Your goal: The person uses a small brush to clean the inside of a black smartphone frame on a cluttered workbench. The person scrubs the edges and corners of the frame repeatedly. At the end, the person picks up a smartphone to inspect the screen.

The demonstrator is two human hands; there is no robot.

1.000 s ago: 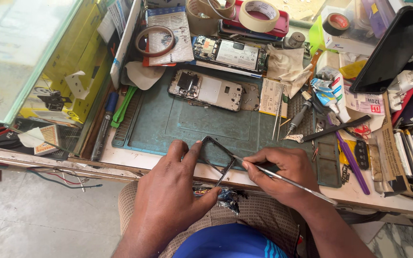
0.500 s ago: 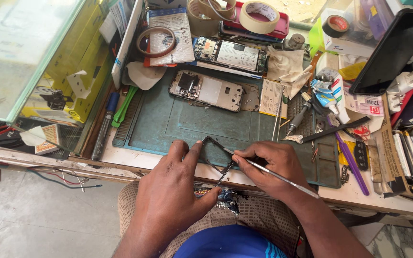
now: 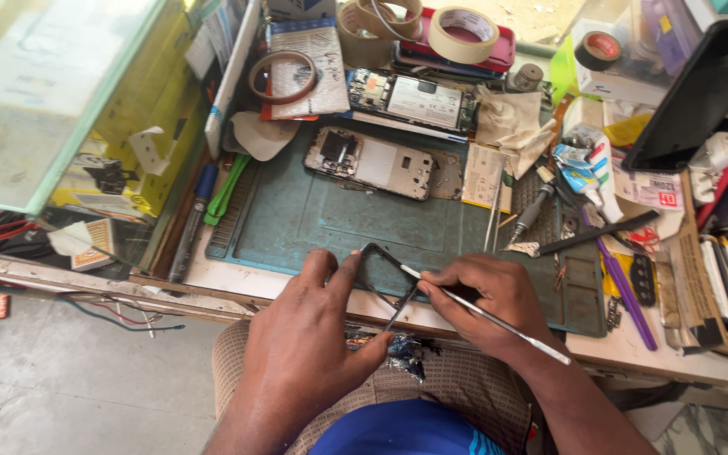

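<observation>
Holding a thin black phone frame (image 3: 389, 282), the left hand (image 3: 305, 337) has its grip closed on the frame's near edge, with the thumb under it and the fingers curled over the top. The frame is tilted up off the green work mat (image 3: 297, 219), right at the front edge of the tabletop (image 3: 634, 345) and above the person's lap.

The right hand (image 3: 486, 295) is just beside the left one. Its grip is pinched tight around a thin metal pry tool (image 3: 490, 316). The tool's tip touches the frame's right side, and its long end sticks out past the wrist.

Past both hands, farther up the mat, lies an opened phone (image 3: 372, 162) with its insides showing. A second opened phone (image 3: 410, 99) lies beyond that one, just off the mat. Far past the right hand, rolls of tape (image 3: 463, 34) sit on a red case. Off to the right of the right hand lie a purple stick (image 3: 625, 291) and a black stick (image 3: 600, 233), well apart from the grip. Off to the left of the left hand, a green tool (image 3: 227, 187) lies beside the mat.
</observation>
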